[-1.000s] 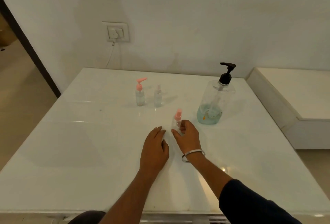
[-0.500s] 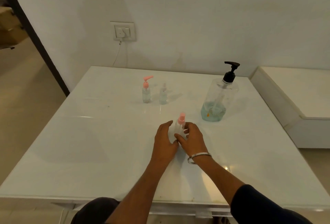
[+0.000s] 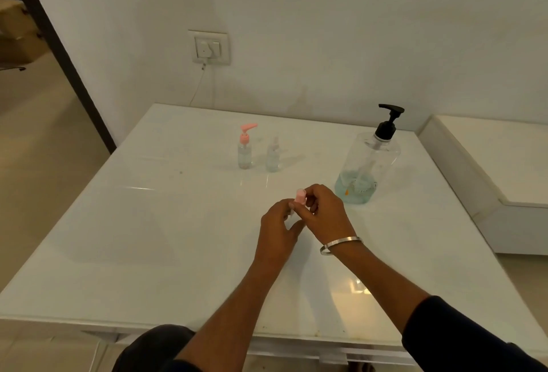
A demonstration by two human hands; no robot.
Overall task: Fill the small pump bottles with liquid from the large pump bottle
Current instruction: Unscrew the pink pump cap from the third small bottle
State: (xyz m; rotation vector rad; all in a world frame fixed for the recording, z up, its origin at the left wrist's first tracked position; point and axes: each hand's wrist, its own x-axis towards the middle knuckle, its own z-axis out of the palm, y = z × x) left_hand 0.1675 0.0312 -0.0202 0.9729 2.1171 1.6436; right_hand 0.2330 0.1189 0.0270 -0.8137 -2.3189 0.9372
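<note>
Currently small clear bottle with pink pump cap (image 3: pixel 300 197) held just left-front of large clear black-pump bottle (image 3: pixel 367 164). Body clamped by left hand (image 3: pixel 277 224), cap pinched by right hand (image 3: pixel 324 213), likely for unscrewing before filling. Hands together.

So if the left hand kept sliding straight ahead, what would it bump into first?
The left hand points up the table and already touches the small pink-capped bottle that both hands hold. Past that, probably the clear small bottle farther back, though depth is hard to judge.
</note>
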